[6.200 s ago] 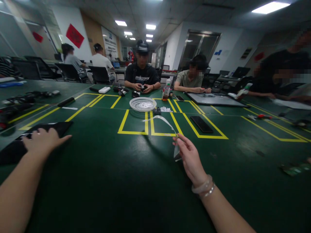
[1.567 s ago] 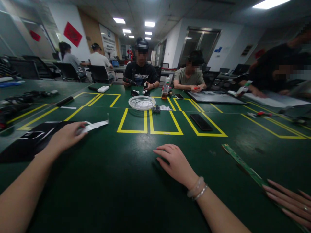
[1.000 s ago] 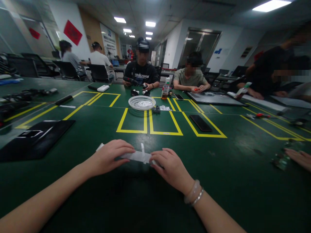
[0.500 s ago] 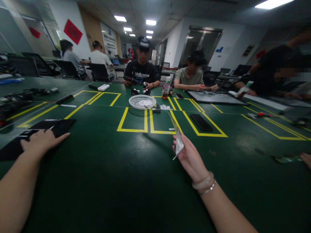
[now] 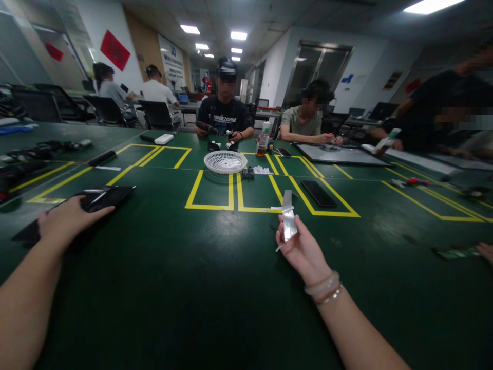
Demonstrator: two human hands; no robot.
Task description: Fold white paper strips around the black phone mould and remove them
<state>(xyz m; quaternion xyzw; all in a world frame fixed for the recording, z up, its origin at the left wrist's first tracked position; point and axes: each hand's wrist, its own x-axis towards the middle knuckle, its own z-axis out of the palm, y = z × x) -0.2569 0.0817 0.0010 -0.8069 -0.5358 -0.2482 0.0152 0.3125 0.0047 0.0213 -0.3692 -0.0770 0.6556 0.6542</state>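
Observation:
My left hand [image 5: 69, 221] grips a thin black flat panel [image 5: 120, 196] at the left, with the thumb stretched along its top. The panel is tilted, its right side raised off the table; part of it is hidden under my hand and forearm. Over the middle right of the table, my right hand [image 5: 300, 246] is closed around a shiny silver strip [image 5: 288, 221], which stands upright from the fingers. A small white sliver pokes out below the fingers. Beyond this hand lies a black phone-like slab [image 5: 318, 193].
A white plastic basket [image 5: 225, 163] stands mid-table, beside a small dark part [image 5: 248, 172] and a crumpled wrapper [image 5: 262, 170]. Farther back is a bottle [image 5: 263, 141]. Dark tools [image 5: 42, 153] lie at the left. People sit opposite; a hand [image 5: 486, 251] holds a green board at the right.
The black panel has shifted right and tilted up, with my left hand closing on it. In my right hand the silver strip has turned, showing its broad face.

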